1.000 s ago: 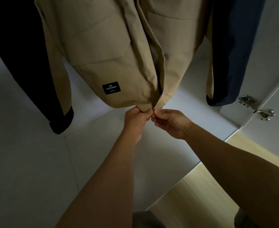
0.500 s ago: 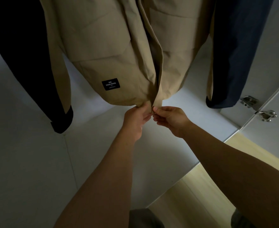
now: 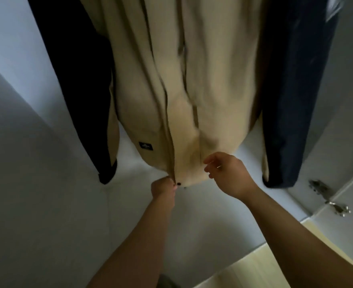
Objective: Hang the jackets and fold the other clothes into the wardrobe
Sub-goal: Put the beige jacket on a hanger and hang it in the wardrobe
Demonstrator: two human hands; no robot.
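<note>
The beige jacket [image 3: 213, 80] hangs inside the wardrobe [image 3: 46, 204], its long axis running straight down from the rail out of view to a hem just above both hands. It sits between a black garment [image 3: 78, 80] on the left and a navy garment [image 3: 292, 100] on the right, each close beside it. The left hand [image 3: 163, 188] is directly under the front opening and pinches the hem corner there, next to a small dark snap [image 3: 178, 183]. The right hand [image 3: 229, 175] is just beside the hem of the other front panel, its fingers [image 3: 209, 163] loosely curled and holding nothing; motion blur makes it hard to say whether the fingertips brush the cloth. The jacket looks already hung, so the step in hand is probably straightening or closing the front. For that, the free panel edge lies up and to the left of the right hand, which is the nearer one to take it, while the left keeps the opposite edge taut along the vertical opening
</note>
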